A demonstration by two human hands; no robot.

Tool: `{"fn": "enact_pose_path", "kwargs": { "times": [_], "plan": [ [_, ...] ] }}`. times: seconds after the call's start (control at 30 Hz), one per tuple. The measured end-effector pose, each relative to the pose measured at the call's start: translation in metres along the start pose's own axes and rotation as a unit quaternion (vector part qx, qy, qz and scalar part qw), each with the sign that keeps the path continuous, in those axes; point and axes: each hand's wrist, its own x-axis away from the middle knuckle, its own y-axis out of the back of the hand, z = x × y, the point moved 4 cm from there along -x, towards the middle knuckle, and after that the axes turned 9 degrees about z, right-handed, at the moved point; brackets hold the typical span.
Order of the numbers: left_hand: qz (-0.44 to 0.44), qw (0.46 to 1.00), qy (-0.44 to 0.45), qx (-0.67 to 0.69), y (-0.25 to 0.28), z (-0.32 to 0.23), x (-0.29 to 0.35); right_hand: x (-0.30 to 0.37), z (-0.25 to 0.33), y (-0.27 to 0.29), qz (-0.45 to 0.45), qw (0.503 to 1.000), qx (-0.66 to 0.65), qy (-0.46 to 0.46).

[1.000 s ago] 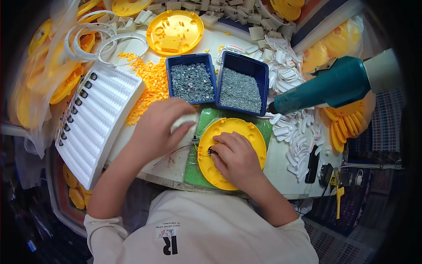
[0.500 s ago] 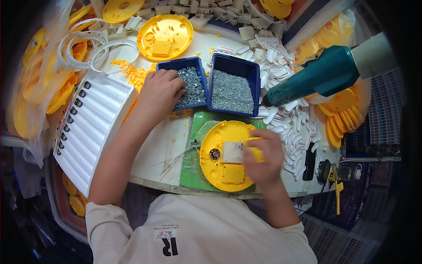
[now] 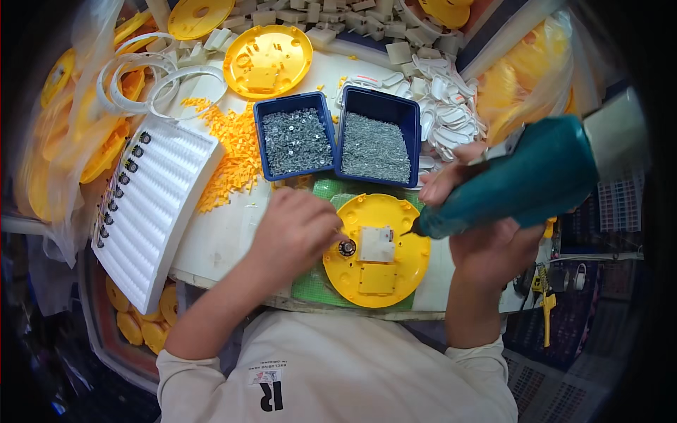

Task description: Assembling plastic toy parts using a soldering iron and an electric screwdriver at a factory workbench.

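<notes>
A round yellow plastic housing (image 3: 338, 278) lies on a green mat (image 3: 307, 287). It carries a white box-shaped part (image 3: 377, 243) and a small black round part (image 3: 347, 247). My left hand (image 3: 300, 227) is closed in a pinch over the housing's left edge, fingertips beside the black round part; anything between them is too small to make out. My right hand (image 3: 486, 247) is wrapped round a teal electric screwdriver (image 3: 525, 176). Its dark tip points left, over the housing's right side near the white part; I cannot tell whether it touches.
Behind the housing stand two blue bins, one of small metal pieces (image 3: 296, 141), one of screws (image 3: 374, 148). Leftward are loose yellow bits (image 3: 236, 158), a ridged white tray (image 3: 159, 204) with black round parts, and white rings (image 3: 187, 92). White curved pieces (image 3: 451, 123) are heaped behind the screwdriver.
My left hand has come from the left blue bin to the housing's left edge. My right hand has left the housing and gripped the screwdriver, whose tip has moved down to the housing.
</notes>
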Motion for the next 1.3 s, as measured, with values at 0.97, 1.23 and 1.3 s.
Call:
{"fn": "enact_pose_path", "kwargs": {
  "times": [0.97, 1.23, 1.3],
  "plan": [
    [0.051, 0.981, -0.017, 0.188, -0.032, -0.016, 0.018, 0.026, -0.035, -0.051, 0.07, 0.941, -0.328, 0.043],
    [0.031, 0.997, 0.052, -0.042, 0.014, 0.073, -0.045, 0.028, -0.026, -0.045, 0.041, 0.964, -0.261, 0.021],
    [0.031, 0.994, 0.06, -0.089, 0.012, 0.096, -0.046, 0.028, -0.025, -0.045, 0.037, 0.967, -0.25, 0.036]
  ]
}}
